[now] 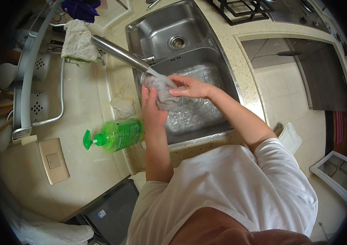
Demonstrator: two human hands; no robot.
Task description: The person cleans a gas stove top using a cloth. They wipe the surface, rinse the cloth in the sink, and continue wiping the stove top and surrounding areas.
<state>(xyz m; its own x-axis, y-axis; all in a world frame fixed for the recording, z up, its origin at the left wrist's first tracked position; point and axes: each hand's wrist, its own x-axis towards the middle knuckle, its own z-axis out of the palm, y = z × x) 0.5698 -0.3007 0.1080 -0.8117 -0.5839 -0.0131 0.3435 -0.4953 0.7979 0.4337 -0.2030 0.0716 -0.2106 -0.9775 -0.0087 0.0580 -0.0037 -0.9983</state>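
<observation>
A wet grey cloth is bunched between my two hands under the stream from a steel faucet. My left hand grips the cloth's near left side. On its right side, my right hand holds it with the thumb and fingers, partly in the running water. Below both hands, water splashes in the near basin of a double stainless steel sink. To the left of my left forearm stands a green pump bottle of liquid soap, and a pale folded cloth lies on the counter beyond it.
Across the divider is the far basin with its drain. A black pan support rests on the counter at the upper right. A metal rack on the left wall holds white perforated holders and a hanging cloth.
</observation>
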